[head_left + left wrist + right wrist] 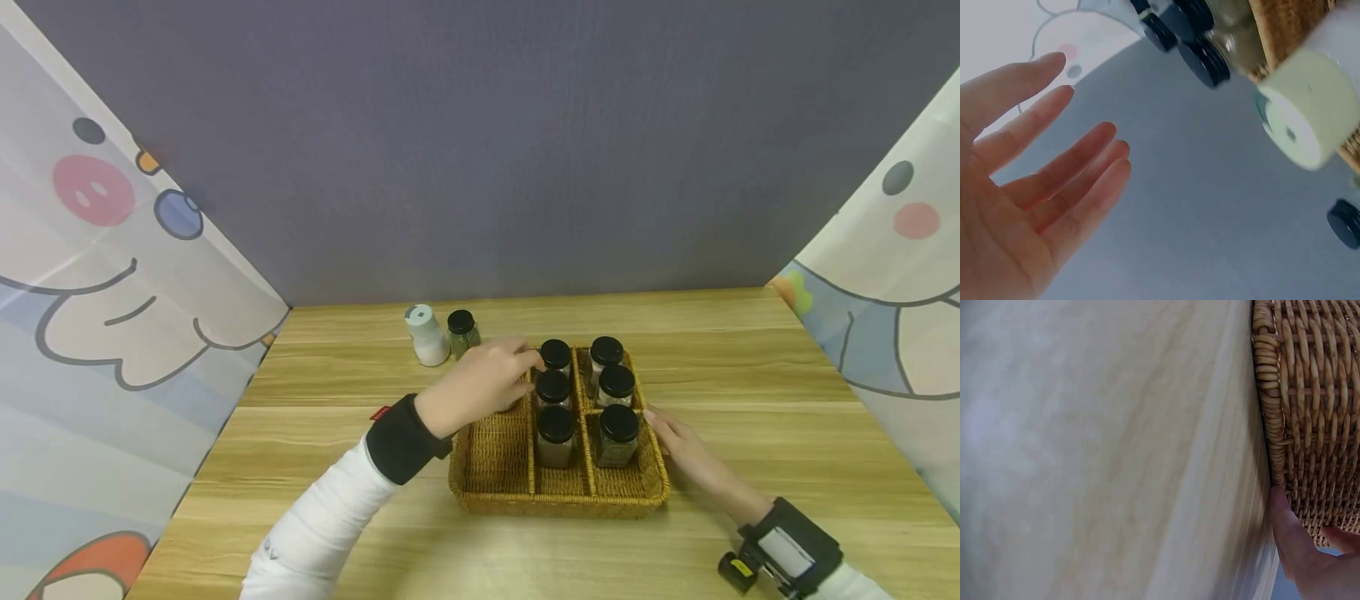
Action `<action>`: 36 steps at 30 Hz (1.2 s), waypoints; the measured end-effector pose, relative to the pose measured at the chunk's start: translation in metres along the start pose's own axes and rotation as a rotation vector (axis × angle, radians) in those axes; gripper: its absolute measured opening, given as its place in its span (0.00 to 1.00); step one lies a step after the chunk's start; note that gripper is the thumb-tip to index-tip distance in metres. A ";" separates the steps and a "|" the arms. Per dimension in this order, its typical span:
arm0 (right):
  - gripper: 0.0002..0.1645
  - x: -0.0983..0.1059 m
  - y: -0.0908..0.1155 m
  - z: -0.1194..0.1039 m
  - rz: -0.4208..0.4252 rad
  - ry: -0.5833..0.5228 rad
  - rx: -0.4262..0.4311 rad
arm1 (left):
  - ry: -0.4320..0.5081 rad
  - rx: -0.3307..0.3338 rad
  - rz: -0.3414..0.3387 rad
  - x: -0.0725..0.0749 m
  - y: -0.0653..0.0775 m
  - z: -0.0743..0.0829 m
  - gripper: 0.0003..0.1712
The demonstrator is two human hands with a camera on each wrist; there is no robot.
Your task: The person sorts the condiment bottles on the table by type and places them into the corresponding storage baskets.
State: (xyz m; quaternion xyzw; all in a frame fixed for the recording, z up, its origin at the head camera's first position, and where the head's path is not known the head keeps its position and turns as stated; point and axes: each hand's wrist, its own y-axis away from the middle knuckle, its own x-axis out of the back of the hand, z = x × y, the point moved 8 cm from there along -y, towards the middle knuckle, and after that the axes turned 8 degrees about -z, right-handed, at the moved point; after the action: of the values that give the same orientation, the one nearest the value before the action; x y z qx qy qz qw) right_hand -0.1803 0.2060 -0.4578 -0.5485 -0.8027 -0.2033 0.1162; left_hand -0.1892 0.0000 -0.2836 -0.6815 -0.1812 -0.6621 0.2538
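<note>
My left hand (487, 379) hovers over the back left part of a wicker basket (551, 502). Its fingers (1054, 178) are spread, and the left wrist view shows nothing between them. Beside it is a shaker with a pale green cap (1307, 106), mostly hidden under the hand in the head view. Black-lidded jars stand in the basket: three in the middle column, among them a front jar (556, 435), two in the back right compartment, and one green-filled jar (618, 435) in the front right. My right hand (686, 450) touches the basket's right side with its fingers extended.
Behind the basket, on the left, a white shaker (429, 335) and a black-lidded jar of green herbs (463, 333) stand on the wooden table (750, 367). A small red tag (380, 412) lies near my left wrist. A grey panel (510, 150) rises at the table's back.
</note>
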 end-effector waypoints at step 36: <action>0.38 -0.001 0.003 -0.003 0.006 -0.044 -0.013 | 0.202 0.419 0.108 -0.021 0.031 -0.138 0.15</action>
State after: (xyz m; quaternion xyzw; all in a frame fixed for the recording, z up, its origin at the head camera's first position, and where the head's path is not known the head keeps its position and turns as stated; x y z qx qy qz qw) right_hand -0.1776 0.2043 -0.4550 -0.5558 -0.8022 -0.1961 0.0956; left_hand -0.2842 -0.1036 -0.3088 -0.5529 -0.2515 -0.6603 0.4416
